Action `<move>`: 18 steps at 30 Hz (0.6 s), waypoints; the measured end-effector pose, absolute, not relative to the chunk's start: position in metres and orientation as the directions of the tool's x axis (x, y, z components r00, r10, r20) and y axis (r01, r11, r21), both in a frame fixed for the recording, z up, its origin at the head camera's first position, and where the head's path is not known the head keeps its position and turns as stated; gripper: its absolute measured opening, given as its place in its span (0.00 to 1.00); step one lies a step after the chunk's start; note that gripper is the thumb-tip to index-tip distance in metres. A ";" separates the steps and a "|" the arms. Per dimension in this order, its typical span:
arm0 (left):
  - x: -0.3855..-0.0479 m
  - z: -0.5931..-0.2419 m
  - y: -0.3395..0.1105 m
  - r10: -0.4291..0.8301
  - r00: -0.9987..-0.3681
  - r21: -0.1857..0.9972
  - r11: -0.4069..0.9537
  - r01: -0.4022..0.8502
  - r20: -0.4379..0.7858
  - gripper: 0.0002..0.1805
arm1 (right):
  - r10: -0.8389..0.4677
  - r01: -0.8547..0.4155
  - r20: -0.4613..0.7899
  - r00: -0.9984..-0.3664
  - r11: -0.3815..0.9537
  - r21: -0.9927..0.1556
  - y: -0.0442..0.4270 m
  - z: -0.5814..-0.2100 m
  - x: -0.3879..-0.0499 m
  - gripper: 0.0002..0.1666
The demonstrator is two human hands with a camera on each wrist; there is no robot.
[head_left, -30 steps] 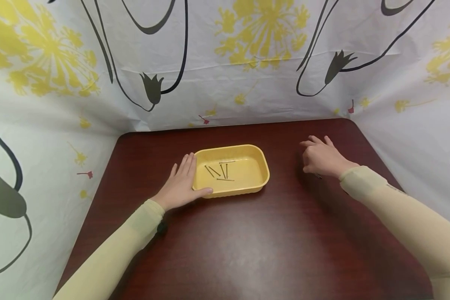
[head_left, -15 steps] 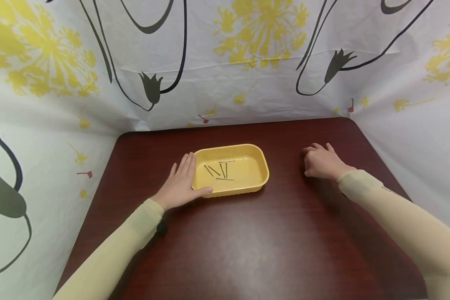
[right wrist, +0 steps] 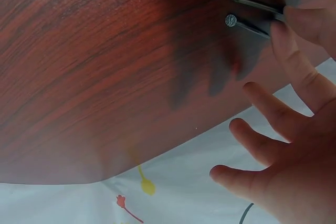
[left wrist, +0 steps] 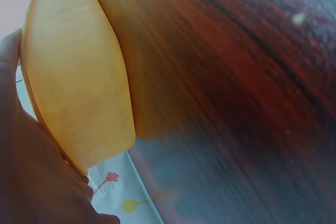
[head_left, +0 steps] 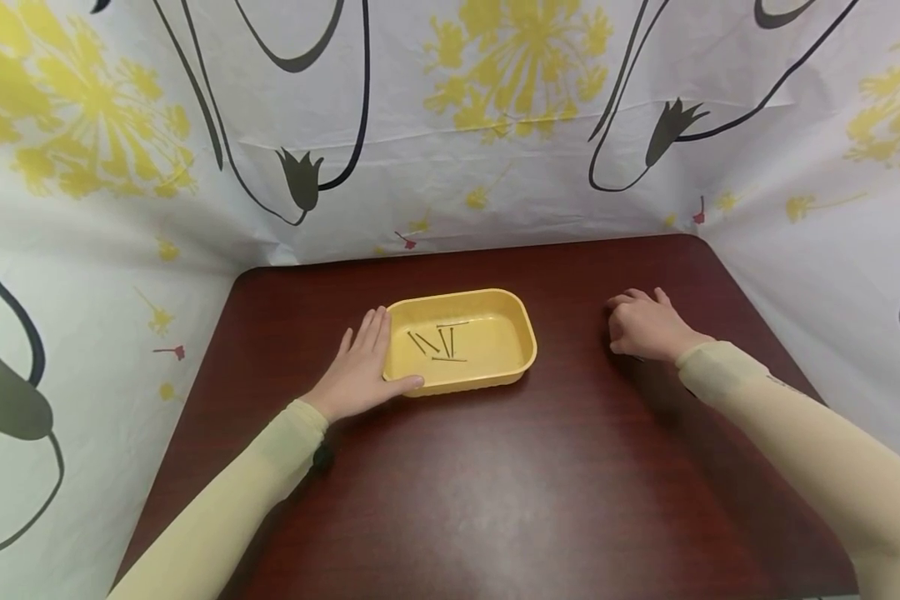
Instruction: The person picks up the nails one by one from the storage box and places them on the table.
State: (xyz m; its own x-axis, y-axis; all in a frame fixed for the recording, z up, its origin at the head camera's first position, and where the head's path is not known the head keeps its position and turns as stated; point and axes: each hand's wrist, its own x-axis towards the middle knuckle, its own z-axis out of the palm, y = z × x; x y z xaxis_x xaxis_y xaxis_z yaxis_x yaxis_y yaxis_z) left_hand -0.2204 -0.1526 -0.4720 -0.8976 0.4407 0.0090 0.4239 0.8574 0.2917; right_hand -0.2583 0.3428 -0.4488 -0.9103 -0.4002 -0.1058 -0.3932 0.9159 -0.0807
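Lying inside one tray (head_left: 495, 343) are six nails (head_left: 452, 342); outside, two nails (right wrist: 256, 6).

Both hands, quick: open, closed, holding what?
Left hand: open, straight fingers touching the yellow tray.
Right hand: fingertips at two nails; grip cannot be told.

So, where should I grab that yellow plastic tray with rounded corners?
Probably by both short ends of the tray, one hand coming from each side. The walls stand up there, and the left hand rests against one end. Keep it level, because thin, dark metal nails lie loose inside.
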 end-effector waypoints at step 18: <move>-0.220 -0.476 -0.151 0.434 -0.900 0.281 0.861 0.425 0.032 0.68 | -0.382 -0.380 0.005 -0.924 0.917 -0.120 0.338 -0.420 -0.266 0.15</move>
